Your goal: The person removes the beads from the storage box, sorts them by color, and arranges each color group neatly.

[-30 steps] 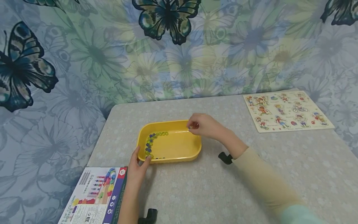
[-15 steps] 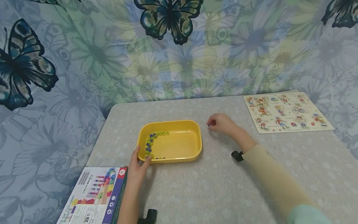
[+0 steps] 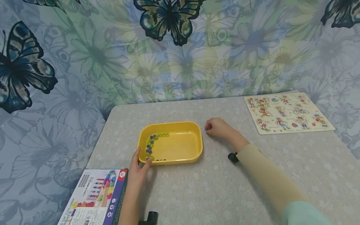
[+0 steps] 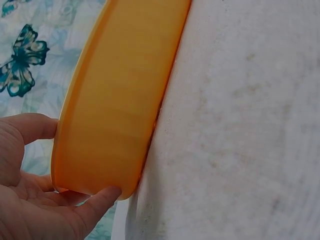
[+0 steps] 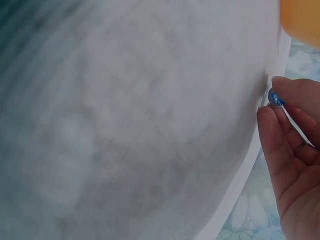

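The yellow tray [image 3: 180, 161] sits on the table, and my left hand [image 3: 139, 172] grips its near left corner, thumb on the near rim and fingers round the outer side. In the left wrist view the tray's orange-looking side wall [image 4: 107, 100] lies between thumb and fingers. Several small blue and yellow-green glass beads [image 3: 149, 147] lie in a curved line along the tray's left side. Just right of the tray, low over the table, my right hand [image 3: 220, 128] pinches a small shiny blue glass bead [image 5: 275, 98] between thumb and fingertips.
At the back right lies a board with cartoon children [image 3: 289, 112]. A printed box [image 3: 92, 197] lies at the front left, beside the left forearm. Behind the table hangs a butterfly-patterned cloth [image 3: 185, 68]. Black camera mounts [image 3: 232, 157] show at the wrists.
My right hand has moved from over the tray's right rim out to the right, then slightly back left, close to the table. The left hand and tray stay in place.
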`<state>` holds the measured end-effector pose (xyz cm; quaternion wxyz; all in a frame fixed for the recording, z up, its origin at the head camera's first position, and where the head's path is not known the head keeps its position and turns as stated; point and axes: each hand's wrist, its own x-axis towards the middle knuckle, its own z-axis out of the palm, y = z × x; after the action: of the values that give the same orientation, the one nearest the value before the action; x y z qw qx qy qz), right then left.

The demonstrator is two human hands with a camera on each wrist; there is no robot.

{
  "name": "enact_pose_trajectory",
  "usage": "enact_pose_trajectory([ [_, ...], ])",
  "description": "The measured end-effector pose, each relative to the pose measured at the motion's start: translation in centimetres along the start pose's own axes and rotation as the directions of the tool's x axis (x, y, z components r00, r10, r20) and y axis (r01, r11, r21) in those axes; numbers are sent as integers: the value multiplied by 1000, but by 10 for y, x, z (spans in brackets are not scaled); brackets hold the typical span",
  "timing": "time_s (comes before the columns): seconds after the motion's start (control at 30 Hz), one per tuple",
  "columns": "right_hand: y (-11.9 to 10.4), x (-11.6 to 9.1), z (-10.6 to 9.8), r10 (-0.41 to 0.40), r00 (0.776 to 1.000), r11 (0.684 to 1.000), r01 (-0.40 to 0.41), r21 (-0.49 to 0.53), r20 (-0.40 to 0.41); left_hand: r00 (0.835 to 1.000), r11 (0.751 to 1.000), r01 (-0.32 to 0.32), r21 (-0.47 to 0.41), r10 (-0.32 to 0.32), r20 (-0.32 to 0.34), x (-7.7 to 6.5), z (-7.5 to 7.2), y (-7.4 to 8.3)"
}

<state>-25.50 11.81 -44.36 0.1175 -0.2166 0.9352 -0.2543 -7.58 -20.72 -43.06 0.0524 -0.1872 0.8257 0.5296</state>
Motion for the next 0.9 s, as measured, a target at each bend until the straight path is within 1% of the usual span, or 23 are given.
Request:
enact_pose_trajectory([
  [0.13,-3,0,0,-11,1000,1000,11,-19,15,1000,1000,-1,-2,1,-3,0,0,-1],
  [0.33,-5,0,0,22,999,999,-21,-35,29,1000,1000,-11,-1,11,-5,0,1,-2],
  [0.5,-4,0,0,22,999,998,-21,-52,27,1000,1000,-25,-9,25,-6,0,1,-3],
  [0.63,-5,-1,-1,36,999,999,-35,-37,26,1000,1000,-24,-9,24,-7,-1,1,-4],
  [0.77,-7,-4,-5,72,996,997,-71,-13,51,1000,1000,-24,-4,24,-11,0,2,-4],
  [0.9,-10,-7,-15,93,994,996,-93,-10,65,1000,1000,-26,-2,26,-15,0,2,-3],
])
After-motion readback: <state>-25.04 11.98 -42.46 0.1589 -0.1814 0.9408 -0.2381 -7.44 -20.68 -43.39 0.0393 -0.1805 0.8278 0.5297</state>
